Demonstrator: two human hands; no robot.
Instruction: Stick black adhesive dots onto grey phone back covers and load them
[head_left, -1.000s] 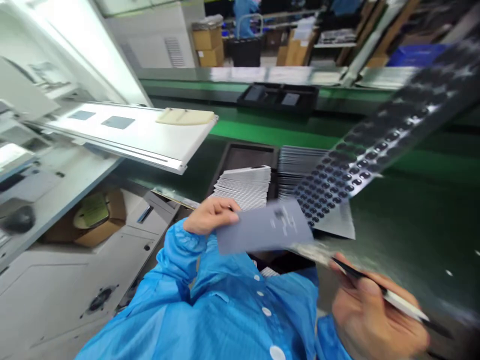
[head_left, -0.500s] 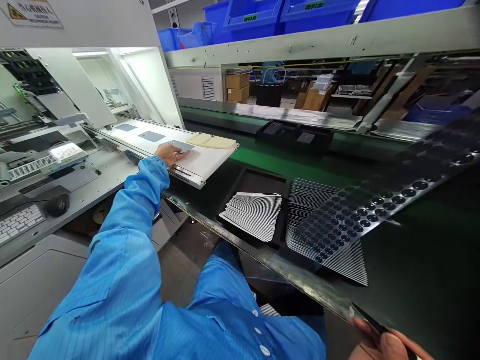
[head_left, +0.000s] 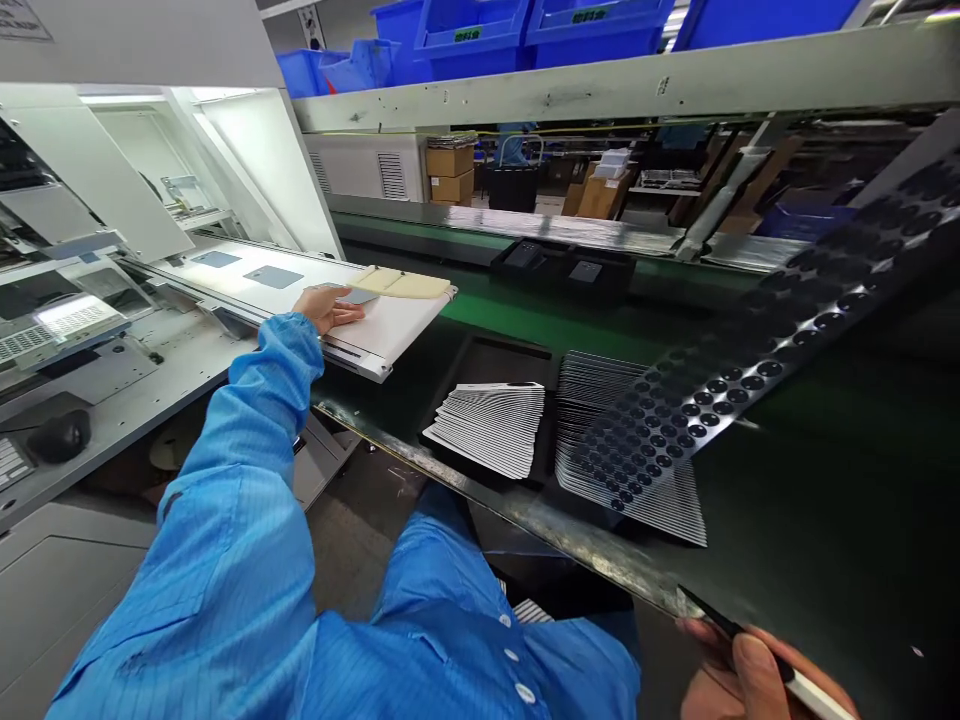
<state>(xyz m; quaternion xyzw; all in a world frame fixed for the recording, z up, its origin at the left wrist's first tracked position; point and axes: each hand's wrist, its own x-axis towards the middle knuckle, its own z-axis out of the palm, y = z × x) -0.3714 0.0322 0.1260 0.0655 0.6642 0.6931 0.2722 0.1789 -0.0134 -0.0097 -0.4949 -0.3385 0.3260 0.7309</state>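
A left hand (head_left: 330, 310), fingers extended, grip unclear, reaches a thin grey rectangular panel (head_left: 360, 296) on the left's flat white belt (head_left: 401, 325); a nudge could skew it. Near right, the right hand (head_left: 754, 668) clasps a slim black-and-white tool (head_left: 799, 687).

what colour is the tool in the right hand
The tool is black in front and white further back, best seen in the head view.

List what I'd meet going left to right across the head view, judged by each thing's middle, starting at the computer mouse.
Computer mouse → leftmost grey panel → left hand → left fanned stack → right fanned stack → right hand, holding a pen-like tool.
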